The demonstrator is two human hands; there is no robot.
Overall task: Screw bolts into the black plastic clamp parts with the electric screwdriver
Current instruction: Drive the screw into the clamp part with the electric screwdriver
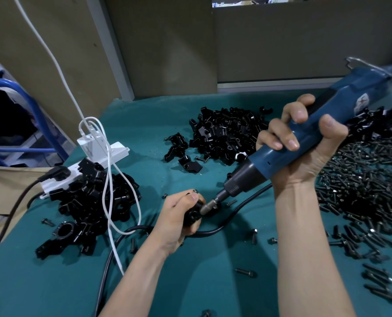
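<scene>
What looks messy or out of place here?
Stray bolts lie scattered on the green mat, away from the big bolt heap on the right. A white cable drapes over the pile of clamps, where it could snag.

Left: a heap of assembled clamps is piled on the table, with a power strip just behind it.
Back centre: loose clamp parts are heaped.
Right: bolts are spread.
Front centre: one clamp part is held by the left hand.
Above it: the electric screwdriver is held tilted by the right hand, its tip at that part.
</scene>
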